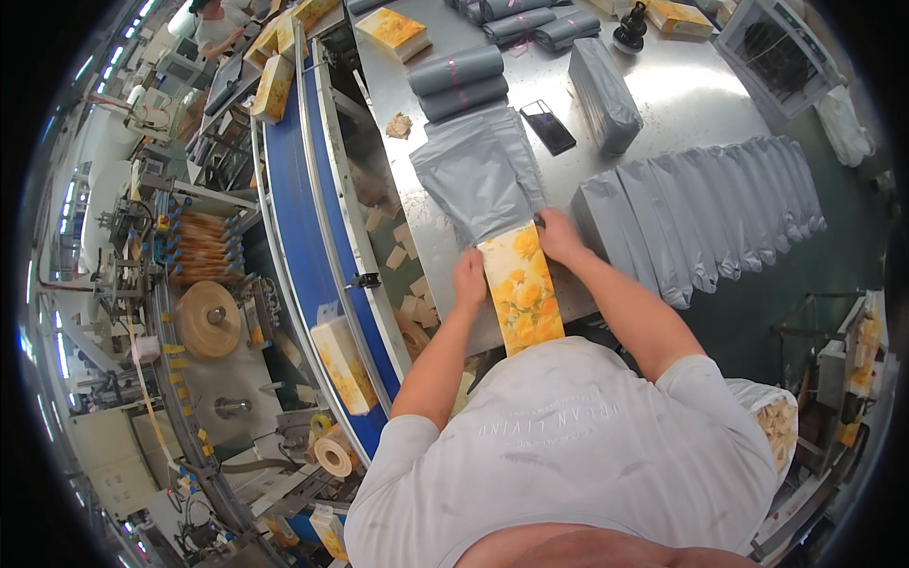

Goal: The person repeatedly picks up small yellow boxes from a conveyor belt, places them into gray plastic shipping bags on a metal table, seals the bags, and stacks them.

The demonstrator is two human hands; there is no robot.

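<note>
A long yellow-and-white floral pack [525, 293], like a row of tissue packs, lies between my hands, with its near end against my shirt. Its far end sits in the mouth of a grey plastic bag [478, 180], which lies flat on the metal table. My left hand [469, 278] is closed at the left corner of the bag's mouth, beside the pack. At the right corner, my right hand [561, 237] grips the bag's edge, with something dark at its fingertips. Both hands' fingertips are partly hidden.
Filled grey bags [701, 213] stand in a row on the right, and another filled bag [604, 95] stands farther back. Rolled grey bags [459, 80] and a phone [547, 128] lie on the table. Left runs a blue conveyor [308, 189] carrying floral packs. A person [220, 28] is far left.
</note>
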